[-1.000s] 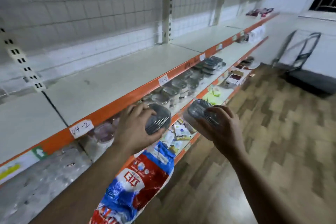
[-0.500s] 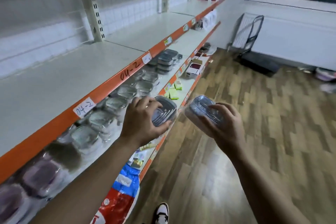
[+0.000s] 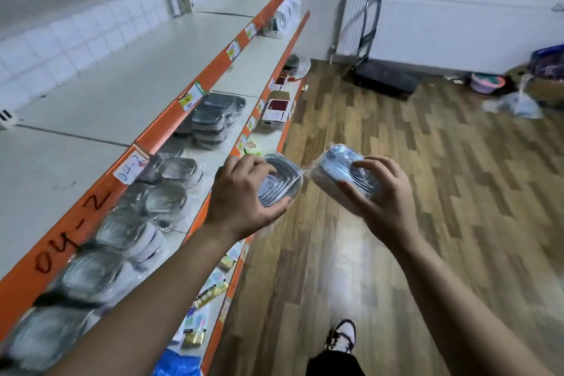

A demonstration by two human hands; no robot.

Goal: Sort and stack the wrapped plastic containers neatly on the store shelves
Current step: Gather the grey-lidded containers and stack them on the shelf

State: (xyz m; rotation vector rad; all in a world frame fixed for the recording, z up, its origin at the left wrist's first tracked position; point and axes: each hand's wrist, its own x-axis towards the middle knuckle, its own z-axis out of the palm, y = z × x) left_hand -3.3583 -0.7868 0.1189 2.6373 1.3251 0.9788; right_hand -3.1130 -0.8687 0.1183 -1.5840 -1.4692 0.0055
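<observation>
L hand [image 3: 244,197] grips wrapped container [image 3: 280,181], fingers curled over lid; R hand [image 3: 386,204] grips second wrapped container [image 3: 340,169]. Both held in aisle over wood floor [image 3: 442,192], beside shelves. Nearby orange shelf edge [image 3: 100,192] marked "04-2"; paper tag [image 3: 131,168] same. Below it, stacked containers [image 3: 152,201] on mid shelf [image 3: 241,79].

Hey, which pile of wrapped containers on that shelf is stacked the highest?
The dark pile farthest along the middle shelf, below the yellow price tag; the nearer piles sit lower.
</observation>
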